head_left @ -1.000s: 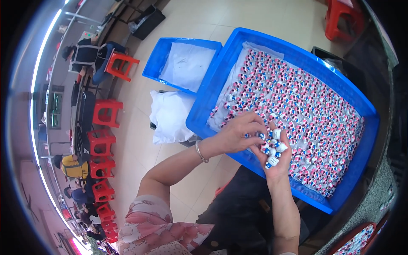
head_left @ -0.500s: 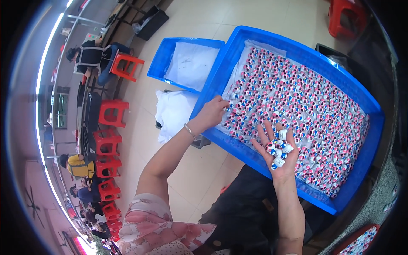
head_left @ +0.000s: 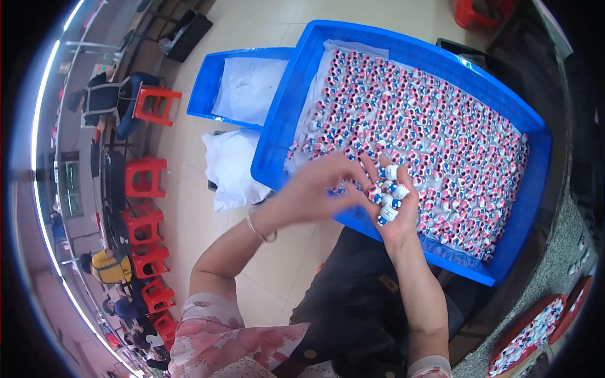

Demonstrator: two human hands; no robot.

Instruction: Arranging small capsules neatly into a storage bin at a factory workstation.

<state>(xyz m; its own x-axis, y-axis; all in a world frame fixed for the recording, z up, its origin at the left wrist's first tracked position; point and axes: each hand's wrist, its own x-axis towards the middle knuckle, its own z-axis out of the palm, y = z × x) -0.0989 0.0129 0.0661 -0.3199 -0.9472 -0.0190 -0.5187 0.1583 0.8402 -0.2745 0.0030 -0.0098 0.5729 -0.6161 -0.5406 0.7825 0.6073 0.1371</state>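
My right hand (head_left: 399, 211), palm up and cupped, holds several small white figurines (head_left: 389, 210) with blue and pink parts. My left hand (head_left: 318, 192), blurred by motion, has come up beside it. Its thumb and forefinger are apart, with their tips close to the figurines in the right palm; no held thing shows between them. Under and beyond both hands stands a large blue tray (head_left: 268, 145). Many similar figurines with pink and blue parts (head_left: 435, 138) lie in it over a white sheet.
A smaller blue tray (head_left: 205, 85) lined with white sits to the left. Below it, white sheeting (head_left: 233, 167) covers a dark container. Red stools (head_left: 146, 177) and seated people line the far left. At lower right, a red tray (head_left: 504, 353) of figurines stands on a speckled surface.
My left hand has left the tray's near left part and moved right, to the figurines in my right palm. The view has shifted, so the trays sit further left and higher.
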